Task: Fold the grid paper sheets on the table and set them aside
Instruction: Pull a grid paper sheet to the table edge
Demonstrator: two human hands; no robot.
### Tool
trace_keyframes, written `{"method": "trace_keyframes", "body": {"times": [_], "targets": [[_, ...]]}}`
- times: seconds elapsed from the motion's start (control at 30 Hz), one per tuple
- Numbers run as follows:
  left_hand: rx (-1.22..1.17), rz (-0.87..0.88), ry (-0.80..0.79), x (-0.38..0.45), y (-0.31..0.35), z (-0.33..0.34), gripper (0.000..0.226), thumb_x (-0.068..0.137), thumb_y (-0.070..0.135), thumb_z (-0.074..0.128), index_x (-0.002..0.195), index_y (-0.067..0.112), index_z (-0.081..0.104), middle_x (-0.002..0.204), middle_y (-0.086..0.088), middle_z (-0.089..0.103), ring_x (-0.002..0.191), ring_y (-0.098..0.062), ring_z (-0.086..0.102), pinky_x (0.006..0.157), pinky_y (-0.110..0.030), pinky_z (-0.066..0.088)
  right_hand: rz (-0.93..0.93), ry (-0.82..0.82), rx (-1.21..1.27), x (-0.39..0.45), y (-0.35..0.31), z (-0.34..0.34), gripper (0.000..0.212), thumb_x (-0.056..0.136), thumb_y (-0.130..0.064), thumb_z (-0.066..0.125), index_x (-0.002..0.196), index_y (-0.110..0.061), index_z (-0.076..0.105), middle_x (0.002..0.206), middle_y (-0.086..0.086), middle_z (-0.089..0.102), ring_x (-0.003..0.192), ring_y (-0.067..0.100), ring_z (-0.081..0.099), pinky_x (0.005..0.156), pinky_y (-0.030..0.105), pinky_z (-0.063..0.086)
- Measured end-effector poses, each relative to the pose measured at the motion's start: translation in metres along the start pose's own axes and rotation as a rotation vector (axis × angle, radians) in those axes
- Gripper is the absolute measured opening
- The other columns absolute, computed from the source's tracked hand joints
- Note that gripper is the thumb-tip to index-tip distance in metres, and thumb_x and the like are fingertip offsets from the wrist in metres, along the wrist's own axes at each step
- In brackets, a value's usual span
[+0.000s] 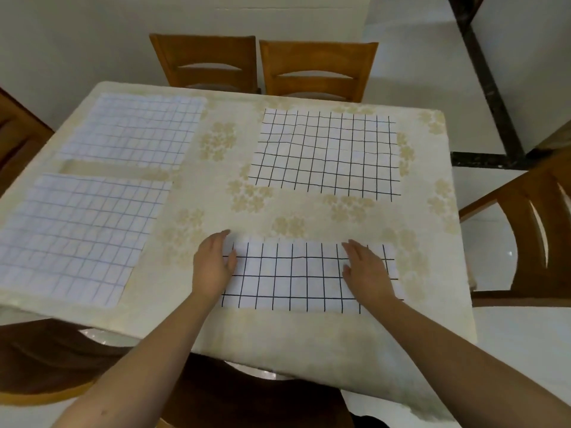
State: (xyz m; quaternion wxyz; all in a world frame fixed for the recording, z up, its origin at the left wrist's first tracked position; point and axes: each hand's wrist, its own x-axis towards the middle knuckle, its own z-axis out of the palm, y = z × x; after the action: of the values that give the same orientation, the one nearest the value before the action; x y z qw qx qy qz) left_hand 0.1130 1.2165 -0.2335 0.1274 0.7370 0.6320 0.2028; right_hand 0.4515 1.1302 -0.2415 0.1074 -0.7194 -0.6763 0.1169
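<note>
A folded black-grid sheet (290,276) lies near the table's front edge, about half as deep as the others. My left hand (213,265) lies flat on its left end, fingers pointing away from me. Pressed flat on its right part is my right hand (366,270). Neither hand grips anything. An unfolded black-grid sheet (327,152) lies flat at the back right. Two blue-grid sheets lie flat on the left, one at the back (133,131), one nearer the front (77,236).
The table (213,193) carries a cream cloth with a pale flower print. Wooden chairs stand behind it (210,63) (318,69), at the right (519,230) and at the left (18,125). White floor shows to the right.
</note>
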Motion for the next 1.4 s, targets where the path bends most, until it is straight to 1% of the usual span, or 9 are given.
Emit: {"method": "trace_keyframes", "body": {"times": [0.13,0.23,0.3,0.4,0.5,1.07,1.13,1.27,1.4], "targets": [[0.001,0.241,-0.096,-0.033,0.035,0.025,0.047,0.088,0.029,0.043,0.129,0.01,0.057,0.13,-0.01,0.059,0.12,-0.027,0.054,0.096,-0.043,0.048,-0.108,-0.068,-0.016,-0.013,-0.025,0.02,0.045,0.09,-0.025,0.05,0.13,-0.006,0.057,0.13,0.015,0.06,0.116,0.032,0.06,0.097,0.046,0.049],[0.141,0.393,-0.257,-0.069,0.047,0.055,0.052,0.097,0.038,0.039,0.146,0.02,0.04,0.149,-0.006,0.043,0.138,-0.025,0.039,0.111,-0.043,0.03,-0.175,-0.127,-0.053,-0.021,-0.039,0.032,0.053,0.093,-0.036,0.036,0.136,-0.01,0.05,0.138,0.012,0.054,0.125,0.03,0.053,0.107,0.045,0.04],[0.205,0.408,-0.319,-0.087,0.051,0.068,0.057,0.1,0.044,0.036,0.152,0.024,0.027,0.158,-0.003,0.028,0.145,-0.023,0.025,0.116,-0.04,0.016,-0.187,-0.149,-0.08,-0.025,-0.041,0.037,0.055,0.094,-0.04,0.036,0.142,-0.013,0.042,0.146,0.01,0.047,0.134,0.027,0.045,0.113,0.044,0.029],[0.269,0.424,-0.373,-0.095,0.049,0.077,0.058,0.102,0.048,0.029,0.154,0.024,0.021,0.161,-0.004,0.019,0.148,-0.024,0.016,0.117,-0.046,0.016,-0.155,-0.209,-0.094,-0.028,-0.043,0.038,0.058,0.097,-0.047,0.031,0.146,-0.016,0.035,0.152,0.008,0.04,0.139,0.026,0.038,0.112,0.045,0.022],[0.293,0.411,-0.427,-0.091,0.044,0.081,0.056,0.102,0.049,0.025,0.154,0.028,0.019,0.162,-0.002,0.016,0.148,-0.024,0.015,0.116,-0.047,0.017,-0.119,-0.262,-0.102,-0.032,-0.042,0.037,0.06,0.101,-0.05,0.02,0.148,-0.017,0.034,0.153,0.007,0.037,0.14,0.026,0.036,0.112,0.044,0.021],[0.325,0.532,-0.487,-0.065,0.045,0.078,0.057,0.103,0.047,0.026,0.155,0.03,0.009,0.163,0.002,0.008,0.15,-0.02,0.008,0.118,-0.045,0.011,0.104,-0.309,-0.118,-0.056,-0.036,0.054,0.068,0.098,-0.058,0.017,0.152,-0.018,0.026,0.156,0.014,0.03,0.144,0.031,0.029,0.114,0.046,0.008],[0.329,0.521,-0.47,-0.065,0.045,0.075,0.058,0.103,0.047,0.025,0.155,0.029,0.008,0.163,0.001,0.006,0.15,-0.019,0.005,0.118,-0.044,0.01,0.135,-0.305,-0.106,-0.059,-0.037,0.053,0.072,0.097,-0.06,0.008,0.154,-0.018,0.02,0.158,0.015,0.023,0.146,0.031,0.022,0.115,0.047,0.006],[0.326,0.484,-0.467,-0.068,0.039,0.07,0.057,0.103,0.048,0.023,0.155,0.027,0.011,0.163,0.0,0.008,0.15,-0.02,0.007,0.117,-0.045,0.013,0.152,-0.324,-0.109,-0.062,-0.04,0.052,0.084,0.077,-0.068,-0.027,0.149,-0.026,-0.021,0.155,0.006,-0.027,0.144,0.022,-0.023,0.115,0.052,-0.012],[0.33,0.418,-0.471,-0.071,0.032,0.069,0.056,0.103,0.048,0.023,0.155,0.027,0.017,0.162,-0.001,0.012,0.149,-0.021,0.012,0.116,-0.047,0.018,0.257,-0.328,-0.085,-0.062,-0.043,0.059,0.089,0.067,-0.069,-0.037,0.146,-0.031,-0.024,0.153,0.004,-0.033,0.139,0.019,-0.031,0.11,0.06,-0.013]]}}
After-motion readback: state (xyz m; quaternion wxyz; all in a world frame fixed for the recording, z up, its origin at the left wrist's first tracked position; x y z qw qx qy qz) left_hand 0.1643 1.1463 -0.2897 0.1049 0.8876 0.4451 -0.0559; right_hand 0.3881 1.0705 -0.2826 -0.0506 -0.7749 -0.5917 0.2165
